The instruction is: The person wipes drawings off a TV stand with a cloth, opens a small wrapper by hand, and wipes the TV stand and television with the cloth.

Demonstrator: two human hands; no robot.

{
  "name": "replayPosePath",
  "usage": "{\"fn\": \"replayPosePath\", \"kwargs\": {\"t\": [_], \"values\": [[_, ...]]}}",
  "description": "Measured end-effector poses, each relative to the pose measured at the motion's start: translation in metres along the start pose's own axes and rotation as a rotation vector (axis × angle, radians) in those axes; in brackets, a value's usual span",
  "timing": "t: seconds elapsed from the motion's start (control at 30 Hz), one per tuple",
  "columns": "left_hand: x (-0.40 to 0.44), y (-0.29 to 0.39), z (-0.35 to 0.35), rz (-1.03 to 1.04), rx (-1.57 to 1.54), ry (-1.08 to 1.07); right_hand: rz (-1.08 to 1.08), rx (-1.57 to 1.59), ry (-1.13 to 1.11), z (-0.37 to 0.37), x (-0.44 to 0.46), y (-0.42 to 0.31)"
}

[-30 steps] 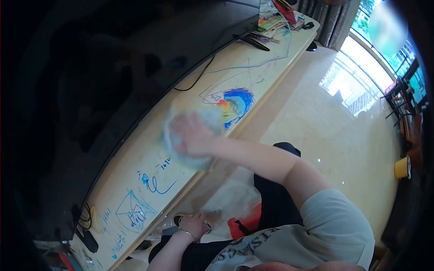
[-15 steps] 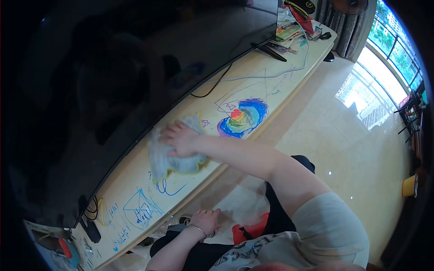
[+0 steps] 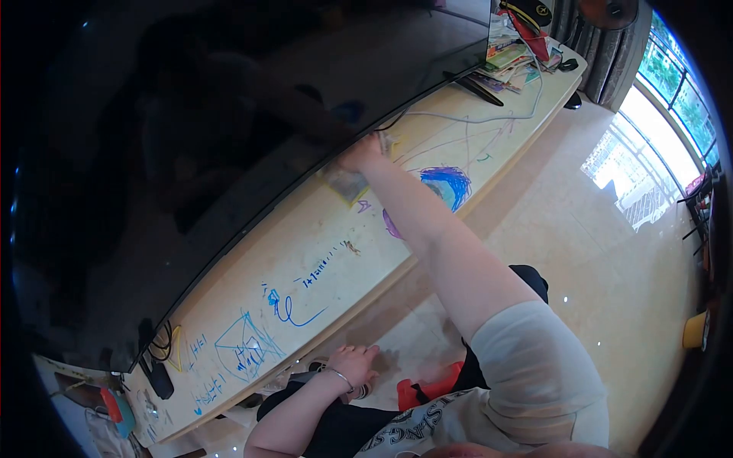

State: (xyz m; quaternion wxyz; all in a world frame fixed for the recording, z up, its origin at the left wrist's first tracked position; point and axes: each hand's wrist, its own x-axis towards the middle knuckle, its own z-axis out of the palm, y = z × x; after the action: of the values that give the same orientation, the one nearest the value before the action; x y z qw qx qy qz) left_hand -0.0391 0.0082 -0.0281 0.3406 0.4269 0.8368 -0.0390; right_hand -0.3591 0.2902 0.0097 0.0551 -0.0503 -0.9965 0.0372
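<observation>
The cloth (image 3: 345, 185), pale with a yellow edge, lies on the table (image 3: 324, 217) beside the lower edge of the dark screen (image 3: 191, 153), about midway along, with part of it hidden under the forearm side and the screen's edge. It looks thin, light and soft, so I would expect it to fold and bunch easily, with nothing fragile about it. A flat palm over its middle, or a pinch of its yellow edge, should serve as a hold (dampness cannot be judged from here).

The right hand (image 3: 365, 155) is on the cloth; its fingers are partly out of sight, so I cannot tell whether they grip it or only lie on it. The left hand (image 3: 353, 365), one bracelet (image 3: 340, 376) at its wrist, holds nothing, its fingers loosely spread at the near side.

Counted: one cloth, one screen, two visible screen feet (one far (image 3: 475, 88), one near left (image 3: 159, 379)), one cap (image 3: 527, 11) at the far end, one yellow container (image 3: 695, 330) to the right. The papers (image 3: 510, 62) are too jumbled to count.
</observation>
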Motion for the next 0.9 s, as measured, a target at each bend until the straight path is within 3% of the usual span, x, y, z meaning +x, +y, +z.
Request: {"fn": "replayPosePath", "kwargs": {"t": [0.1, 0.23, 0.4, 0.57, 0.73, 0.9], "values": [[-0.005, 0.002, -0.006, -0.015, -0.009, -0.026, 0.139, -0.086, -0.127, -0.029, -0.017, 0.033], [-0.009, -0.002, -0.001, -0.014, 0.005, -0.03, 0.463, -0.068, 0.007, -0.016, -0.025, 0.108], [-0.019, 0.003, -0.004, 0.009, 0.019, -0.001, 0.714, 0.01, 0.022, -0.034, -0.089, 0.208], [-0.029, 0.009, -0.005, 0.043, 0.039, 0.048, 0.875, 0.07, 0.093, -0.032, -0.131, 0.236], [-0.04, 0.012, -0.004, 0.046, 0.059, 0.064, 0.755, -0.108, 0.071, -0.025, -0.161, 0.175], [-0.037, 0.013, -0.004, 0.059, 0.073, 0.047, 0.102, -0.021, 0.053, -0.013, -0.196, 0.062]]}}
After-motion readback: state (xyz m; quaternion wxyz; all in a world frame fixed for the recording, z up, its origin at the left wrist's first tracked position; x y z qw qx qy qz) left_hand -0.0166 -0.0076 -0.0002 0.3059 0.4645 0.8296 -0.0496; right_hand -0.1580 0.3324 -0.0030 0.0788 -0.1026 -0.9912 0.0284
